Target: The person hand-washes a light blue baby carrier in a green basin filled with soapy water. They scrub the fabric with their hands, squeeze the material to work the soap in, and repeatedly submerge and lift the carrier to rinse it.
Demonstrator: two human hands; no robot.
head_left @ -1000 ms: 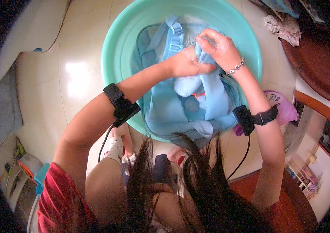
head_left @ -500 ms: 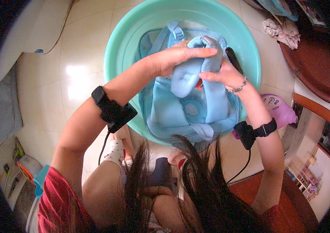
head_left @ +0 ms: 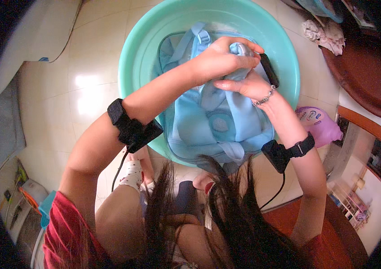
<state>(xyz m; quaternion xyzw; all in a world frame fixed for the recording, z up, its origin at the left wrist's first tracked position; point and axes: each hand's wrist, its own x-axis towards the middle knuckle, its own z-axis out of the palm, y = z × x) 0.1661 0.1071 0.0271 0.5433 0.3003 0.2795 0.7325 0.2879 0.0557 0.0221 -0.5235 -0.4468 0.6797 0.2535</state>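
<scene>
1. In the round turquoise basin [head_left: 135, 49], the blue backpack [head_left: 192, 154] is laid flat, with its long axis set roughly away from the body, the near end being turned slightly to the right.
2. Over the far right part of the backpack, the bunched blue fabric [head_left: 243, 49] is held between 2 hands; whether it is joined to the backpack cannot be told.
3. From the far left side, the fabric is gripped by the left hand [head_left: 221, 58], which is brought across the backpack's long axis with its fingers pointed to the right.
4. From the near right side, the fabric is gripped by the right hand [head_left: 245, 84]; its thumb is pointed left, and its other fingers are mostly hidden.
5. Neither hand is set clearly nearer, since the fabric is enclosed by both; the right hand is placed closer to the body, just below the left.
6. Toward the body from the hands, 2 broad shoulder straps [head_left: 246, 119] are stretched nearly parallel to the backpack's long axis.
7. Just right of the fabric, a dark elongated piece [head_left: 269, 69] is seen against the basin's inner side.
</scene>
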